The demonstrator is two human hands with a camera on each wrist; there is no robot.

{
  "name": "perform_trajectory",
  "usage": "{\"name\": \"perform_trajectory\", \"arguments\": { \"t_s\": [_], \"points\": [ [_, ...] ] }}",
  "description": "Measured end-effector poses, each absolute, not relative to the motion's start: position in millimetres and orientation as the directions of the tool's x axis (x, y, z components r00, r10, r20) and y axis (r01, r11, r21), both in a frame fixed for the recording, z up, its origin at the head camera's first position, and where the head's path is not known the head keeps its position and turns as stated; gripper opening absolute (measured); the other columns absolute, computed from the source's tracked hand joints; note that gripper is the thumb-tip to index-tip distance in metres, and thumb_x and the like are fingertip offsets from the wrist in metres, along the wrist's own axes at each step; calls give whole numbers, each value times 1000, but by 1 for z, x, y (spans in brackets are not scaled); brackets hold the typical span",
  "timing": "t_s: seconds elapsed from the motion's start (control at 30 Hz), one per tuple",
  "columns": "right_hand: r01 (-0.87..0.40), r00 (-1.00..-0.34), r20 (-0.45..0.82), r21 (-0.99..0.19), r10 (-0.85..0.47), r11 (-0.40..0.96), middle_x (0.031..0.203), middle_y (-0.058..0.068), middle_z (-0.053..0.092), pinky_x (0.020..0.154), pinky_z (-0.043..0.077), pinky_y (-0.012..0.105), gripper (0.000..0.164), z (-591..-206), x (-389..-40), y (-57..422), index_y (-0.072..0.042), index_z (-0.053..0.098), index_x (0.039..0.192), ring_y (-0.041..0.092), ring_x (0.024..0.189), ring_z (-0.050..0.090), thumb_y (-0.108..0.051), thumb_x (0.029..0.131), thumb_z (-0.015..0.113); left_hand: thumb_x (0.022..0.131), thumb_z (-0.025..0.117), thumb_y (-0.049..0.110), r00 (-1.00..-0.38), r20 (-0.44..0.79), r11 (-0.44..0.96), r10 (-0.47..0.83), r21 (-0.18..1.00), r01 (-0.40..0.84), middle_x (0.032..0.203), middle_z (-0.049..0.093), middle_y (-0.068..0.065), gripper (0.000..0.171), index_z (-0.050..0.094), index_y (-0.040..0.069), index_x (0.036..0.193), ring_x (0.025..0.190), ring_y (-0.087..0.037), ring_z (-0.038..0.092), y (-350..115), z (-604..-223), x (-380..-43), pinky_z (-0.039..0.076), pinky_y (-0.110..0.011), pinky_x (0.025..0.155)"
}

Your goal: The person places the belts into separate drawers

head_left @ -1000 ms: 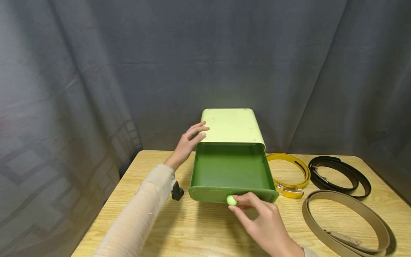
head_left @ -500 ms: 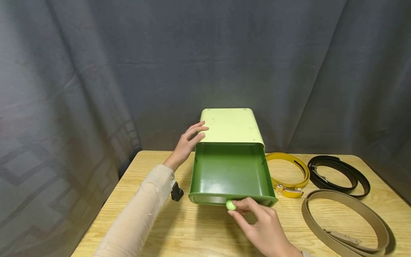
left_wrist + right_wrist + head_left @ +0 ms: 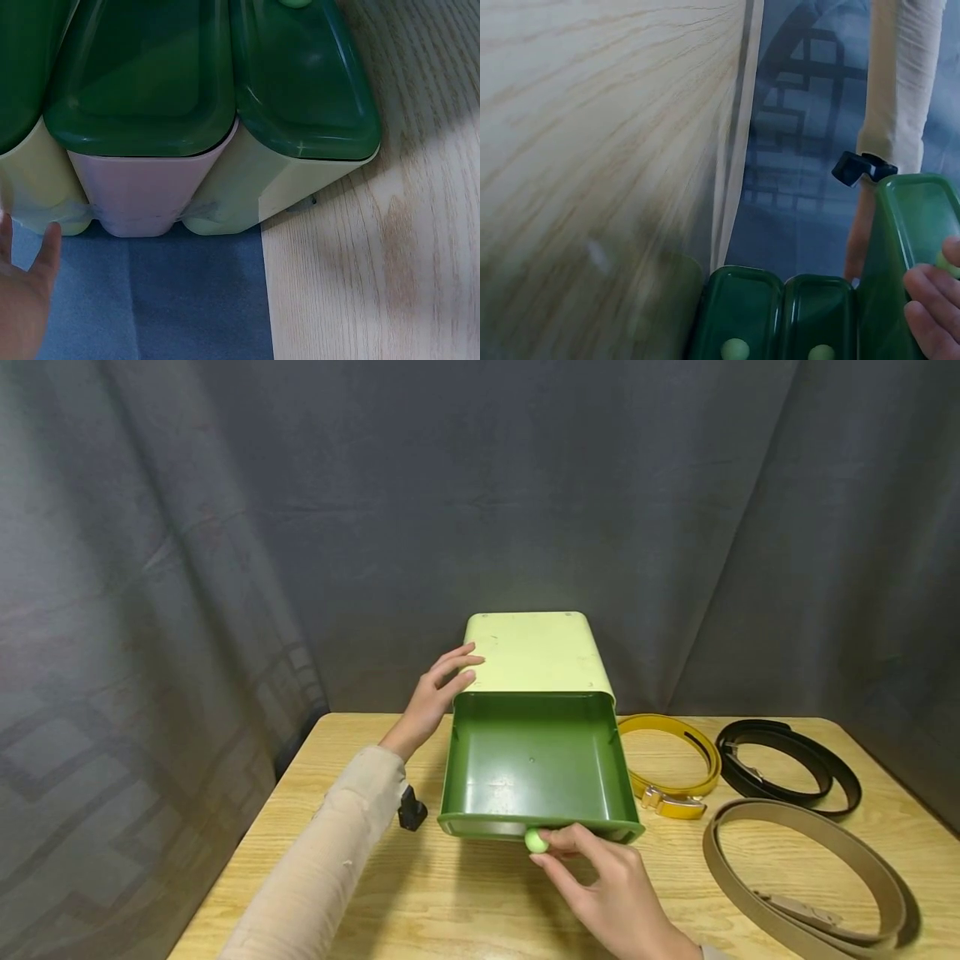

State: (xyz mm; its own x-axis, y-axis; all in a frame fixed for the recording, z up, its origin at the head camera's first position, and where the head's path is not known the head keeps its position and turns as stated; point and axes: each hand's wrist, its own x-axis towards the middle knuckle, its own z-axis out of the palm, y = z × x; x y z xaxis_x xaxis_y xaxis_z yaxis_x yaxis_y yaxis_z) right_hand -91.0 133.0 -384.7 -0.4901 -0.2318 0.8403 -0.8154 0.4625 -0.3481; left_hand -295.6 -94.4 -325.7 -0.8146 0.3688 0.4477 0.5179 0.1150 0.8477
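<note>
In the head view a small drawer cabinet (image 3: 536, 652) with a pale yellow-green top stands mid-table, its top dark green drawer (image 3: 532, 760) pulled out toward me. My right hand (image 3: 611, 885) pinches the round light-green knob (image 3: 536, 841) on the drawer front between thumb and forefinger. My left hand (image 3: 431, 697) rests on the cabinet's upper left edge, fingers extended. In the left wrist view, the lower drawer units show a pink body (image 3: 142, 195) and a pale green body (image 3: 232, 187). The right wrist view has the lower drawer fronts (image 3: 741, 307) with their knobs.
To the right of the cabinet lie coiled belts: a yellow belt (image 3: 708, 752), a black belt (image 3: 843, 768) and a tan belt (image 3: 817, 831). Grey curtains (image 3: 480, 485) hang behind the wooden table (image 3: 450, 902). A black device (image 3: 411, 810) is at the left wrist.
The drawer front and my right hand have come slightly lower in the head view, and more of the drawer's floor shows. My left hand stays on the cabinet.
</note>
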Motion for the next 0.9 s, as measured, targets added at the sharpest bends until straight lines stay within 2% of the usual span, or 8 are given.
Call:
{"name": "perform_trajectory", "arguments": {
  "t_s": [0.17, 0.33, 0.43, 0.57, 0.77, 0.9],
  "points": [
    [-812, -513, 825, -377, -237, 446, 93, -3, 74, 71, 54, 16, 22, -383, -88, 136, -12, 70, 109, 6, 79, 70, -28, 94, 69, 105, 51, 20, -817, 443, 114, 370, 851, 513, 156, 35, 3, 35, 59, 6, 136, 145, -16, 26, -95, -326, -298, 28, -50, 113],
    [-812, -520, 819, -388, -241, 435, 96, -1, 73, 69, 54, 17, 27, -380, -82, 142, -10, 70, 115, 5, 78, 69, -26, 93, 71, 105, 49, 14, -820, 429, 96, 379, 863, 496, 159, 31, -6, 37, 55, -1, 137, 147, -23, 22, -95, -325, -297, 24, -53, 115],
    [-804, -522, 820, -382, -234, 456, 99, 2, 73, 72, 53, 16, 27, -377, -77, 147, -9, 71, 113, 6, 79, 69, -29, 95, 69, 105, 48, 14, -819, 429, 96, 381, 863, 496, 159, 31, -6, 37, 55, -1, 138, 148, -23, 21, -95, -324, -297, 24, -53, 115],
    [-793, -509, 834, -357, -215, 493, 96, 1, 73, 73, 52, 14, 27, -376, -72, 156, -10, 73, 107, 7, 79, 68, -34, 96, 65, 105, 50, 19, -819, 438, 120, 370, 852, 509, 157, 34, 2, 35, 58, 5, 137, 146, -17, 24, -95, -325, -297, 26, -51, 115],
    [-801, -437, 880, -286, -186, 527, 88, 1, 73, 71, 51, 12, 31, -377, -68, 172, -8, 74, 96, 5, 76, 66, -37, 98, 63, 105, 51, 24, -817, 456, 135, 352, 840, 526, 155, 37, 6, 34, 60, 9, 134, 144, -14, 27, -97, -326, -295, 27, -50, 114],
    [-773, -456, 878, -310, -144, 553, 85, 1, 73, 70, 50, 11, 35, -377, -63, 185, -6, 75, 92, 2, 75, 65, -39, 96, 64, 105, 52, 24, -817, 461, 134, 345, 838, 529, 155, 37, 6, 34, 61, 9, 134, 144, -14, 28, -98, -326, -294, 28, -49, 114]
  ]
}}
